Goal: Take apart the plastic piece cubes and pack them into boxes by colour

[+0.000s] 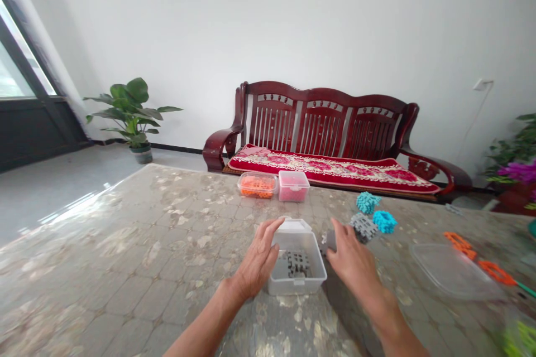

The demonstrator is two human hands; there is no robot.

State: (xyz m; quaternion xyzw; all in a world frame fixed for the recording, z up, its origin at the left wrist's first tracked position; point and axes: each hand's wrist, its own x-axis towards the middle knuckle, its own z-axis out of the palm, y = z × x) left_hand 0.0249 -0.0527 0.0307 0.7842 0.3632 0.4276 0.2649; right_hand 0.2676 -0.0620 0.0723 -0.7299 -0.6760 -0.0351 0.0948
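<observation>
A small clear plastic box (317, 278) with its hinged lid open stands on the table in front of me, with grey interlocking pieces (296, 263) inside. My left hand (257, 259) rests flat against the box's left wall, fingers stretched out. My right hand (349, 256) is at the box's right side, its fingers curled over a grey piece (330, 241) lying just beside the box. Another grey block cluster (362, 226) and two turquoise ones (367, 201) (384, 221) lie just beyond my right hand.
Two lidded boxes, one with orange pieces (257, 184) and one with pink (293, 186), stand at the table's far edge. A clear lid (454, 271) and orange pieces (477, 256) lie at right. A red wooden bench (326, 145) and potted plant (130, 114) stand behind.
</observation>
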